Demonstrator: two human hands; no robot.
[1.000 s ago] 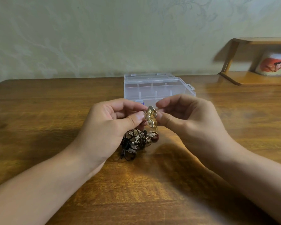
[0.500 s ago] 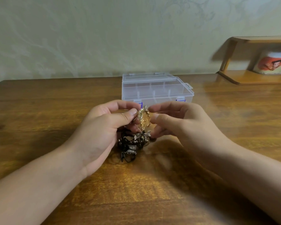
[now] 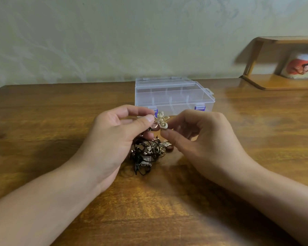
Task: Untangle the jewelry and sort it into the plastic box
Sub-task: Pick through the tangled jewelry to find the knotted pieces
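Observation:
A tangle of black cords and metal charms (image 3: 148, 153) lies on the wooden table between my hands. My left hand (image 3: 117, 139) pinches a gold, pearl-set piece of jewelry (image 3: 161, 120) between thumb and forefinger, held above the tangle. My right hand (image 3: 201, 139) sits just right of the piece with its fingers curled; its forefinger tip meets the gold piece's lower edge, and the thumb hangs a little below it. Behind the hands stands the clear plastic box (image 3: 172, 94) with dividers, blue latches and its lid shut.
The wooden table (image 3: 43, 121) runs wide on both sides and in front of me. At the far right stands a small wooden shelf (image 3: 281, 82) with a white mug (image 3: 300, 66) on it. A pale wall is behind the box.
The gold piece has turned from hanging upright to lying more sideways. My right thumb has come off it and dropped lower.

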